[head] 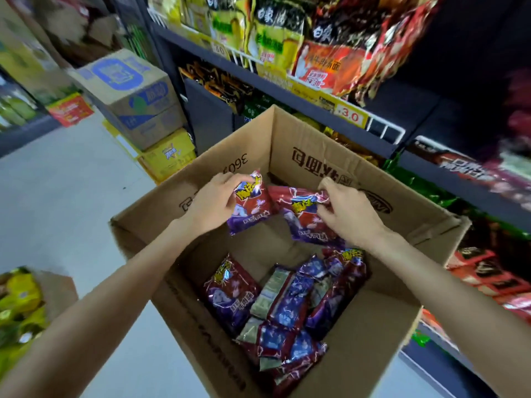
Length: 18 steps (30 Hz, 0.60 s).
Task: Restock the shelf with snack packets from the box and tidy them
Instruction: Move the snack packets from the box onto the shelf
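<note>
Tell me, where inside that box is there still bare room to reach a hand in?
Bare cardboard floor shows between the two held packets and the heap of red-purple snack packets. The near right corner is crowded with that heap.

Stacked cartons (135,96) left on floor (57,196); price tag (349,116).

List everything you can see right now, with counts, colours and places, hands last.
Open brown cardboard box: one, centre, on the floor.
Red-and-purple snack packets: two held above the box, left one, right one; a loose pile on the box bottom, number unclear.
Dark shelves: right side, stocked with yellow, red and green packets.
Blue-printed carton: one, stacked on a yellow carton, upper left.
Left hand: grips the left packet.
Right hand: grips the right packet.
</note>
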### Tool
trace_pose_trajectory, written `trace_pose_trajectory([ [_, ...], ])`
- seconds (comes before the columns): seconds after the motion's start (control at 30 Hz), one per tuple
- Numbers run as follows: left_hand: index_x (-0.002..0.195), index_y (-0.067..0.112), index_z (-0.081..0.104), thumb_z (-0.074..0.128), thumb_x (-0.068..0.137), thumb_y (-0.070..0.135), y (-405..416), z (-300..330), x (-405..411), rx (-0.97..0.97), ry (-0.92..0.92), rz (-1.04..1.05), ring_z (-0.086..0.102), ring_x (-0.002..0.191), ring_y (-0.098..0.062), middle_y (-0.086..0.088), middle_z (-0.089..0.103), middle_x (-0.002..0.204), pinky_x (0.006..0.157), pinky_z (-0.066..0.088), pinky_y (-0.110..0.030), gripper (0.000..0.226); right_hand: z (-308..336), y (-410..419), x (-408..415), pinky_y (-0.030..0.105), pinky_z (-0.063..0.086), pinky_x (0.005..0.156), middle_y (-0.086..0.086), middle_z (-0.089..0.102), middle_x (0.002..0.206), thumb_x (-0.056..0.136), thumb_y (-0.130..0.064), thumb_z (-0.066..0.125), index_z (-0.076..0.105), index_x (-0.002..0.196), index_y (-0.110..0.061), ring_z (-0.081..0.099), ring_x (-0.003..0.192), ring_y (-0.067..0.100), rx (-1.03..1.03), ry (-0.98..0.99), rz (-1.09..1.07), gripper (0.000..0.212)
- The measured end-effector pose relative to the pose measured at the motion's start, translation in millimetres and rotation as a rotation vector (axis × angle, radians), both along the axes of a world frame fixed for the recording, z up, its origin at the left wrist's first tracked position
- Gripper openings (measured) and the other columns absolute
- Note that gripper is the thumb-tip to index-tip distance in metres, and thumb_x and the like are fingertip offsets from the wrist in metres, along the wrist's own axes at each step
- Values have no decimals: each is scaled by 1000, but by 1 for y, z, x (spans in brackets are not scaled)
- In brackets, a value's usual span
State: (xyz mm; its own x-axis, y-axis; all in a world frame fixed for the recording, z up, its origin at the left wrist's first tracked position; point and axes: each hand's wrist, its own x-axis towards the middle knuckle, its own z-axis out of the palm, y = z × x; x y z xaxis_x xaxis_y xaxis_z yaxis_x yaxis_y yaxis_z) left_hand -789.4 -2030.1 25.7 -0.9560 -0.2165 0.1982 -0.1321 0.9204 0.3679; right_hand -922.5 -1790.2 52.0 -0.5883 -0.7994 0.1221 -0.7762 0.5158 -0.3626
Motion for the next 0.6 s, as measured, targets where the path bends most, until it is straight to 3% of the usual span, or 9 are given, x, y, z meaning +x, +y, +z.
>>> trace_pose_trajectory([
  [0.07,120,15,54,52,80,-7,20,26,0,1,112,38,51,98,-23,-8,58,106,76,40,-28,46,21,29,-2,31,36,63,7,64,84,87,-14,58,49,105,-12,61,77,29,-110,-40,-97,21],
  [0.17,112,14,54,53,78,-9,55,64,-4,43,233,47,51,101,-18,-2,57,109,79,38,-23,42,44,68,-2,31,49,55,6,69,80,86,-10,61,53,104,-19,66,65,21,-308,-155,-200,22],
  [0.23,113,14,53,61,77,-5,78,89,-8,71,258,40,49,106,-14,5,53,112,81,33,-16,41,55,91,0,29,52,51,-4,66,65,88,-9,62,58,106,-22,68,57,12,-403,-264,-271,23],
  [0.3,118,14,50,71,74,4,104,114,-12,76,241,22,45,109,-10,10,45,111,86,31,-15,50,65,116,1,33,55,57,-8,59,55,88,-10,63,62,105,-21,66,55,3,-497,-363,-320,21],
  [0.37,122,13,47,79,72,12,130,136,-17,23,230,-14,43,109,-9,8,44,114,89,32,-19,60,82,141,2,42,59,67,4,63,65,88,-12,66,61,101,-26,67,60,6,-614,-441,-332,20],
  [0.47,118,13,50,82,70,15,164,161,-29,-146,309,-63,42,105,-10,0,51,115,82,29,-14,58,113,184,1,23,55,62,-6,64,79,85,-19,66,58,98,-32,70,65,11,-718,-427,-339,20],
  [0.53,110,15,51,82,69,14,182,175,-40,-291,396,-81,41,99,-11,-2,54,107,76,32,-17,52,135,214,-3,27,50,56,-9,66,85,84,-25,67,57,92,-39,69,57,9,-723,-357,-359,18],
  [0.6,104,17,48,81,69,12,199,186,-53,-398,496,-112,43,95,-15,-5,54,100,71,42,-29,49,154,242,-10,29,51,55,-3,69,82,84,-28,67,60,94,-33,68,51,11,-745,-277,-395,13],
])
